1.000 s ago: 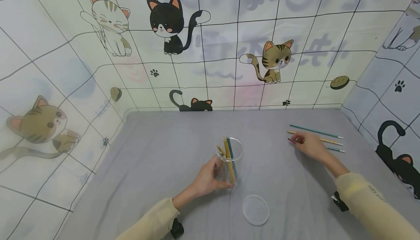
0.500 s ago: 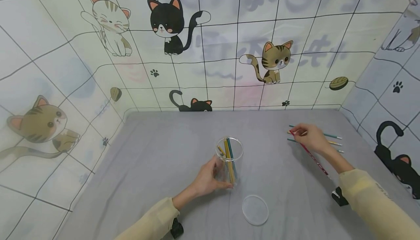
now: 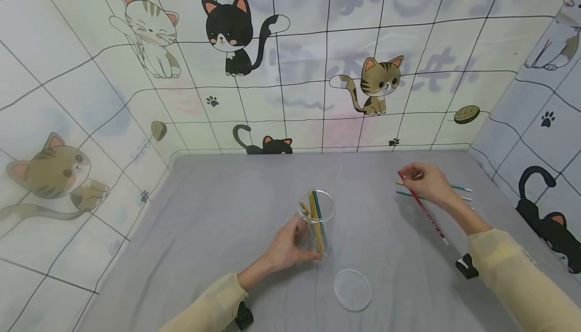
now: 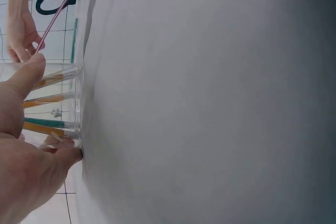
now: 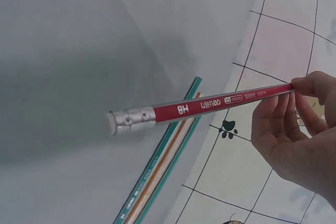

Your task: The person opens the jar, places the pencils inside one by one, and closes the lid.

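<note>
My right hand (image 3: 426, 183) pinches a red pencil (image 3: 426, 212) near one end, between thumb and fingers. In the right wrist view the pencil's white eraser (image 5: 112, 123) and metal band point away from the hand, and its side reads HB. Below it, a yellow pencil lies between two green pencils (image 5: 157, 157) on the grey cloth. My left hand (image 3: 288, 246) grips a clear cup (image 3: 329, 231) low on its side, thumb and fingers around it. Several yellow and green pencils (image 4: 44, 123) stand leaning inside the cup, eraser ends down at its bottom.
A clear round lid (image 3: 352, 290) lies on the grey cloth (image 3: 218, 196) in front of the cup, toward me. Behind the table and along both sides hangs a white cloth wall (image 3: 304, 59) printed with cats and grid lines.
My right hand has lifted the red pencil off the table beside the other pencils and swung its eraser end toward me. The left hand and cup have stayed in place.
</note>
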### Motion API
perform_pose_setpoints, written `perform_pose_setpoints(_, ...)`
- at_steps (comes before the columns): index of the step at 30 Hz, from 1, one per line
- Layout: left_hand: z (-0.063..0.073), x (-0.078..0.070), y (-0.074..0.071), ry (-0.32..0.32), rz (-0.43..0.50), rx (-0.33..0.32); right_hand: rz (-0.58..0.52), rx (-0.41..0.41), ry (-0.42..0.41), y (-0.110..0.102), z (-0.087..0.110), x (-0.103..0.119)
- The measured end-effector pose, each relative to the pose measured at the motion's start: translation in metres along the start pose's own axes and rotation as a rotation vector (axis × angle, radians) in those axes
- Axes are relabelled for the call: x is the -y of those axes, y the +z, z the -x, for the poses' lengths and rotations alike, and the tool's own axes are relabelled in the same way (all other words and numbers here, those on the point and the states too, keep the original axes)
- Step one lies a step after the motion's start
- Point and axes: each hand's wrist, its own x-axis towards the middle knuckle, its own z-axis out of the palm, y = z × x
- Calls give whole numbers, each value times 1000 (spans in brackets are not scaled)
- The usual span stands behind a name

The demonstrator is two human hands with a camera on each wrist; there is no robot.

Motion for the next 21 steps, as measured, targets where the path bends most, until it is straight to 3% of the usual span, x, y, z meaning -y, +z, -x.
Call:
perform_pose_setpoints(14, 0, 0, 0, -14, -8, 2, -76, 8, 44, -9, -9, 34)
perform_pose_setpoints(21, 0, 0, 0, -9, -2, 3, -122, 25, 7, -13, -13, 53)
